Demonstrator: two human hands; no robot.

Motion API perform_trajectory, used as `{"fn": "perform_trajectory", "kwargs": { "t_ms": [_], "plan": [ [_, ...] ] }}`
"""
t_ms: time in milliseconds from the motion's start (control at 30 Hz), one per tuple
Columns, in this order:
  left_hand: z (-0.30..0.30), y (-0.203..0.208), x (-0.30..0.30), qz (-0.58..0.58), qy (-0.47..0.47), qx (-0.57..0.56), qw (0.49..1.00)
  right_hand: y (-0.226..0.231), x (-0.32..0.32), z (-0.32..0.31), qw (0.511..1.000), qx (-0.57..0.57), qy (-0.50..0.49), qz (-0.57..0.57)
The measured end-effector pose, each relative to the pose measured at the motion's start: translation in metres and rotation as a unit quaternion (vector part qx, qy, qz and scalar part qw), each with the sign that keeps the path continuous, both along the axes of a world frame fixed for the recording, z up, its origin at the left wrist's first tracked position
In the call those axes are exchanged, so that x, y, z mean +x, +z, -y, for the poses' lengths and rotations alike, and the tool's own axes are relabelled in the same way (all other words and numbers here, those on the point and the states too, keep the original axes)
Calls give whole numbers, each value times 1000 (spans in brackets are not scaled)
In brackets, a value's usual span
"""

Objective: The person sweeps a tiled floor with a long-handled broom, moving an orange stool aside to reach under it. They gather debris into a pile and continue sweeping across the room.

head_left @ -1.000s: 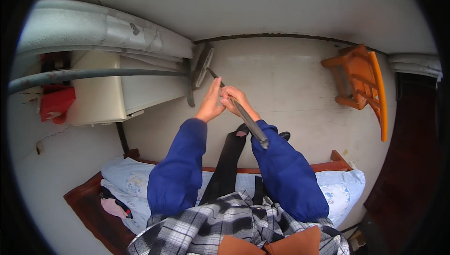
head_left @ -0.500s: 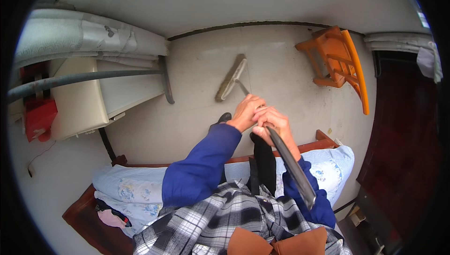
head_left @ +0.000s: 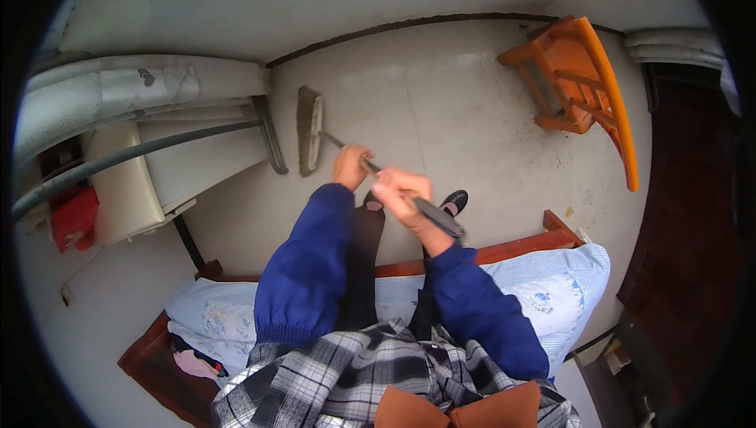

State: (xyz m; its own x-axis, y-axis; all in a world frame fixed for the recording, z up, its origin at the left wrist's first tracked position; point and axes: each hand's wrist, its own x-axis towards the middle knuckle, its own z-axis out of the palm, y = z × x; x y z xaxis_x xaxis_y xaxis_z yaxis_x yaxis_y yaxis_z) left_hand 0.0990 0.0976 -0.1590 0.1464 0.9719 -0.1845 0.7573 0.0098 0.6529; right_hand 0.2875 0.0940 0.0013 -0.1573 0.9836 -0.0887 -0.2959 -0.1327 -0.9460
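A long-handled broom (head_left: 318, 133) lies across my view, its pale head with brown bristles resting on the floor at the left, close to the bed frame's leg. My left hand (head_left: 351, 166) is wrapped round the dark handle lower down, nearer the head. Higher up, my right hand (head_left: 403, 192) grips the same handle, a short gap from the left one. The handle's upper end sticks out past my right wrist and looks smeared by motion. Both forearms are in blue sleeves.
An orange wooden chair (head_left: 579, 81) stands at the far right. On the left are a metal bed frame (head_left: 272, 137), a cream cabinet (head_left: 134, 184) and a red object (head_left: 75, 219). Behind my legs runs a wooden bench (head_left: 504, 253) with light-blue cushions. A dark-red door (head_left: 677, 192) is at the right.
The broom head has swept left across the floor toward the bed frame. Both hands moved left with the handle and are farther apart. My feet have shifted, one shoe showing to the right.
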Motion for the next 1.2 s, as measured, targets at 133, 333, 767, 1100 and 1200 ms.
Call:
{"fn": "perform_trajectory", "kwargs": {
  "t_ms": [133, 333, 767, 1100, 1200],
  "plan": [
    [-22, 19, 66, 73, -37, 15, 997, 34, 42, -9, 994, 75, -6, 74],
    [-30, 85, 121, 218, -103, -6, 971, 107, 57, -1, 968, 150, -4, 199],
    [34, 20, 82, 69, -132, -67, 987, 60, 85, 30, 977, 117, 118, 133],
    [14, 105, 248, 282, -153, -12, 947, 164, 133, 25, 931, 170, 83, 311],
    [18, 145, 210, 225, -119, -33, 966, 180, 128, 23, 965, 154, 64, 201]
  ]
}}
